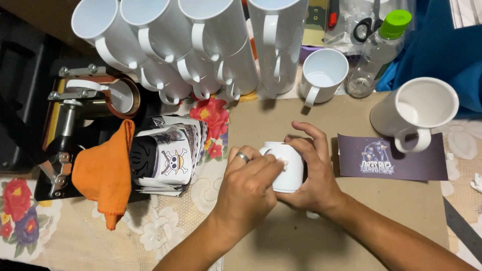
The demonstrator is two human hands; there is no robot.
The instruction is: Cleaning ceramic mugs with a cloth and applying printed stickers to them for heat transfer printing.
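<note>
Both hands are on a white mug [286, 170] lying on the brown board [261, 125] of the bench: right hand [314, 175] wraps it, left hand [248, 188] pinches at its side, perhaps tape. Judging by this, it is being prepped; the purple print [391, 158] lies just beside.

One head camera looks steeply down, close over the cardboard-covered table [401, 200].

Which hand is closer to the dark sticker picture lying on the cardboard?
Right. The right hand holds the white mug just left of the dark print, apart from it. The left hand is on the mug's far side, farther away.
</note>
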